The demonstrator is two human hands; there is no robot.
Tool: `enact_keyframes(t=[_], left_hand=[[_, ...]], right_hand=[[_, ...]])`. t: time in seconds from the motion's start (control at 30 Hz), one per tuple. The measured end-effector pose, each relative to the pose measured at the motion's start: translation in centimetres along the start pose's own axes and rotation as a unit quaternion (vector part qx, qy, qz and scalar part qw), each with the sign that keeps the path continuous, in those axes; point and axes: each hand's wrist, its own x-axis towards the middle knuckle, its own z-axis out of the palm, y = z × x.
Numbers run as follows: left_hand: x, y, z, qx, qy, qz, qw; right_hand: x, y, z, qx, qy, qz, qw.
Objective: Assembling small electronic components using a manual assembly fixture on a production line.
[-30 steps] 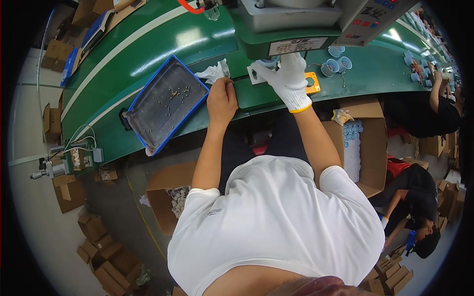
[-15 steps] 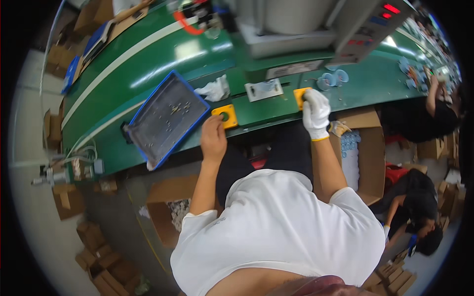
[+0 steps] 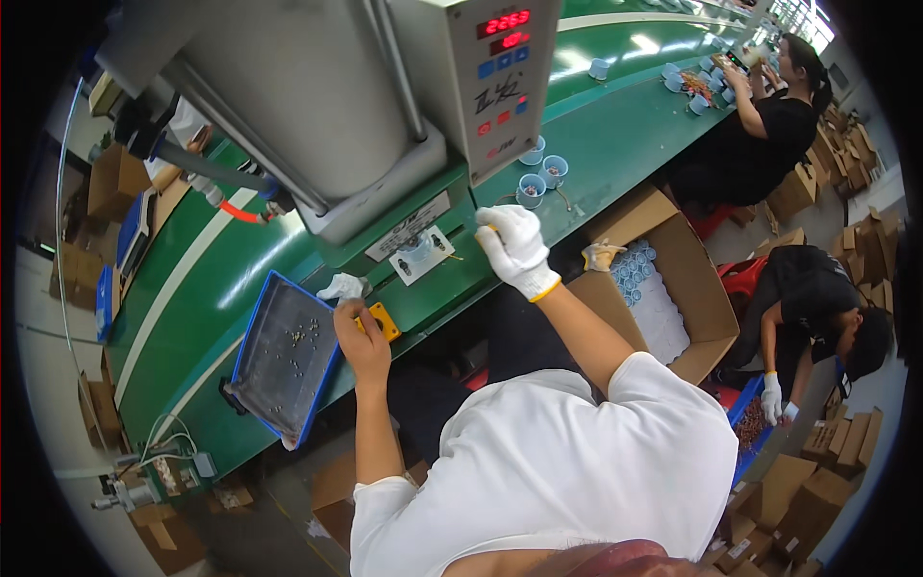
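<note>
My bare left hand (image 3: 363, 344) is closed at a yellow button box (image 3: 387, 322) on the bench's front edge, its thumb and fingertips on the box. Farther right, my right hand (image 3: 517, 248), in a white glove with a yellow cuff, is curled over a second yellow box (image 3: 494, 228) that it mostly covers. Between and beyond my hands stands a bench press (image 3: 317, 106) with a thick grey cylinder. A pale plate (image 3: 421, 256) with dark fittings and a clear part lies at its foot. White crumpled cloth (image 3: 341, 287) sits near my left hand.
A blue-rimmed tray (image 3: 279, 365) with small metal pieces stands left. Light-blue cups (image 3: 531, 189) holding small parts stand right on the green bench (image 3: 615, 144). An open carton (image 3: 707, 317) is beside my right arm. Two co-workers (image 3: 745, 144) are at the right.
My view has swung, so the press looks larger and farther left. Both hands stay at the yellow boxes; the right fingers now show more of their curl.
</note>
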Motion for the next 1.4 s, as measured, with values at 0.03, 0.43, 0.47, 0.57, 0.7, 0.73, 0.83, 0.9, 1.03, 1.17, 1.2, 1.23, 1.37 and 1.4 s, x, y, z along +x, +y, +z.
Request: enact_keyframes(t=[0.03,0.43,0.47,0.57,0.7,0.73,0.83,0.9,1.03,1.17,1.2,1.23,1.37,1.4], left_hand=[[1.1,0.6,0.5,-0.039,0.018,-0.005,0.999],[2.7,0.9,2.9,-0.034,-0.006,-0.045,0.998],[2.6,0.8,2.9,-0.035,-0.008,-0.046,0.998],[2.6,0.5,2.8,-0.028,-0.008,-0.018,0.999],[2.6,0.8,3.0,-0.028,0.002,0.005,1.000],[2.4,0.8,2.8,-0.043,0.003,-0.011,0.999],[2.6,1.1,2.4,-0.073,-0.015,-0.063,0.995],[2.0,1.3,1.6,-0.079,-0.032,-0.112,0.990],[2.9,1.2,1.5,-0.104,-0.021,-0.066,0.992],[6.7,4.0,0.7,-0.109,-0.045,-0.006,0.993],[8.0,5.5,0.3,-0.069,-0.059,-0.013,0.996],[9.2,5.8,0.3,-0.095,-0.076,-0.013,0.992],[12.5,6.1,1.9,-0.219,-0.096,-0.038,0.970],[13.1,6.4,2.1,-0.193,-0.120,-0.004,0.974]], right_hand=[[0.1,0.2,0.8,-0.004,0.016,-0.014,1.000],[-0.2,0.2,1.4,-0.061,-0.047,-0.011,0.997],[-0.2,0.0,1.5,-0.062,-0.047,-0.009,0.997],[-0.1,-0.1,1.3,-0.058,-0.042,-0.012,0.997],[-0.7,0.1,1.0,-0.038,-0.029,0.002,0.999],[-1.0,0.3,0.9,-0.039,-0.029,0.002,0.999],[-2.2,1.4,1.0,0.020,0.049,0.021,0.998],[-2.9,1.7,0.7,0.004,0.038,0.013,0.999],[-5.4,2.7,0.2,-0.021,0.009,0.037,0.999],[-7.2,3.4,1.0,0.013,0.017,0.059,0.998],[-7.4,3.7,1.1,-0.005,0.022,0.063,0.998],[-7.7,3.6,1.4,-0.014,0.020,0.069,0.997],[-8.0,3.9,2.0,-0.024,0.012,0.070,0.997],[-8.1,3.9,1.9,-0.023,0.017,0.070,0.997]])
